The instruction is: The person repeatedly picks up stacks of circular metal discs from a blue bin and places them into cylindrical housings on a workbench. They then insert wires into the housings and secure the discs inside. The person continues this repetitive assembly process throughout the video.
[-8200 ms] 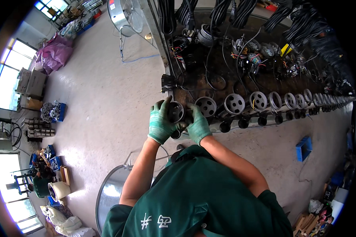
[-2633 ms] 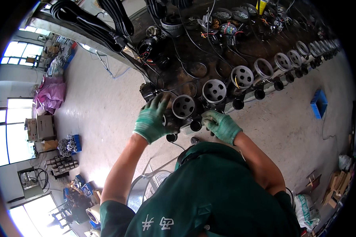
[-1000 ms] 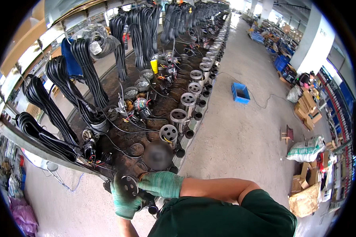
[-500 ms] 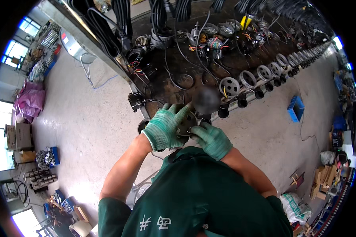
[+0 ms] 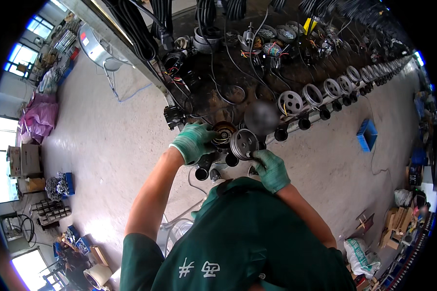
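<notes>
In my right hand [image 5: 272, 170], thumb and fingers close on the lower edge of a grey round metal cover [image 5: 245, 144] with ridged sides and holes in its face. The cover is tilted, to the right of an open round motor housing [image 5: 223, 130] with copper-coloured parts inside. My left hand [image 5: 193, 142] has its fingers curled over the left rim of that housing, which sits at the near edge of the bench. Both hands wear green knit gloves. Black tube-like openings [image 5: 232, 159] show below the cover.
Similar grey round covers [image 5: 291, 103] stand in a row along the bench edge, with black tubes [image 5: 304, 124] below. Black cables, bowls of small parts [image 5: 286, 34] and wired pieces lie on the dark bench [image 5: 228, 77]. A blue crate [image 5: 367, 135] stands on the floor.
The grey cover, earlier between both hands, has come away to the right in my right hand. The housing's inside now shows. My left hand has shifted slightly left.
</notes>
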